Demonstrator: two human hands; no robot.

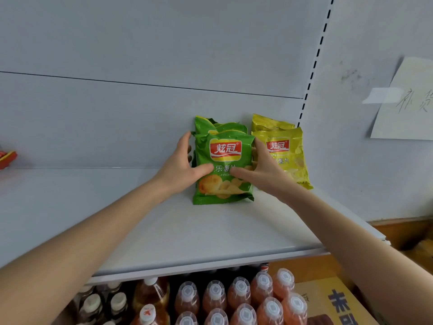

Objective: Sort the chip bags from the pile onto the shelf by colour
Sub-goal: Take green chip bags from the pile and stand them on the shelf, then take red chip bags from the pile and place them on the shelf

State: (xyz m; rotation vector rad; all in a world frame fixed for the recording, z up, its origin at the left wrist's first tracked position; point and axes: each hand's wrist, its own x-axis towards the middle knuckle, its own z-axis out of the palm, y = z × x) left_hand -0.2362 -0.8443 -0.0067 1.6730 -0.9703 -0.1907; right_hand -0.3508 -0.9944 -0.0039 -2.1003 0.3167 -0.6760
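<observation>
2 bare hands on 1 green chip bag (223,186), upright at the front of a stack of green bags (206,124) toward the right end of the white shelf (164,226). Left hand (181,165): thumb flat across the bag's front, fingers curled round its left edge. Right hand (260,171): thumb laid across the front, almost meeting the other thumb, fingers tucked round the right edge into the gap beside the yellow bags (288,160). Behind the gripped bag, at least 2 more green ones, leaning on the pale back panel (140,113). Just right of these, 2 yellow bags, likewise propped against the panel. Far left, a red packet (7,158), cut off by the frame edge. Below the shelf, rows of capped bottles (236,294) and a cardboard box (332,301). On the right wall, a taped paper note (407,102).
</observation>
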